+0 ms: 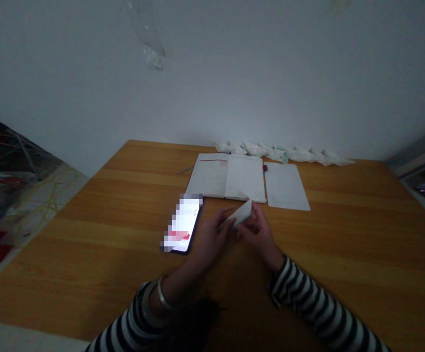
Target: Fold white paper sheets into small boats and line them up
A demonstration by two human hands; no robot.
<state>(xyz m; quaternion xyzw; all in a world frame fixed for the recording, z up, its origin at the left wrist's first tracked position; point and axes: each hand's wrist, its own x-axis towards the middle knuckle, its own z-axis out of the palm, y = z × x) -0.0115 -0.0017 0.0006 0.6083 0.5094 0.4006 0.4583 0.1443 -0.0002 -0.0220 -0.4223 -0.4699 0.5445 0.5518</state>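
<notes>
Dim wooden table (344, 244) against a white wall: two hands pinch a small folded paper (242, 214) at frame centre.
Left hand (210, 239) and right hand (258, 234), both in striped sleeves, grip the paper between fingertips just above the tabletop, below an open notebook (227, 177) and right of a lit phone (183, 224). Folded pieces (281, 153) line the wall. It looks light, thin and easily creased; its folded edges seem the firmest hold.

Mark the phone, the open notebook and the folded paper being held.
phone (182, 226): head view, middle of the lit screen.
notebook (245, 178): head view, middle of the right-hand page.
folded paper (242, 214): head view, uncovered middle of the paper.
</notes>
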